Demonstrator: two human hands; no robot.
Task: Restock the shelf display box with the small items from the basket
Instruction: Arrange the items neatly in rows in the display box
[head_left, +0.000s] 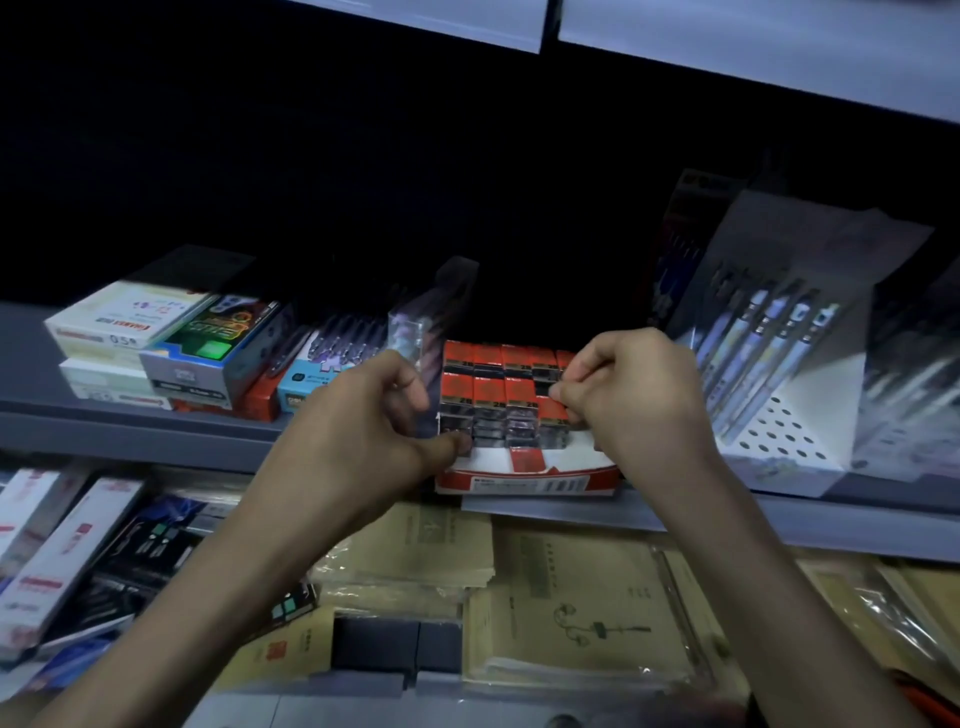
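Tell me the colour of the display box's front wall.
Red and white display box, clearest in the head view.

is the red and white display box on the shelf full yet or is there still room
Nearly full. The display box holds packed rows of small red-and-black packs, with one dark gap in the second row beside the right hand.

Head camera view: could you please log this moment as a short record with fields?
setting: dim shop shelf of stationery
display box: red and white cardboard display box at the shelf's front edge
contents: rows of small red and black packets, nearly full
left hand: left hand at the box's left side, thumb against the front packets
right hand: right hand pinching a packet at the right end
basket: not in view
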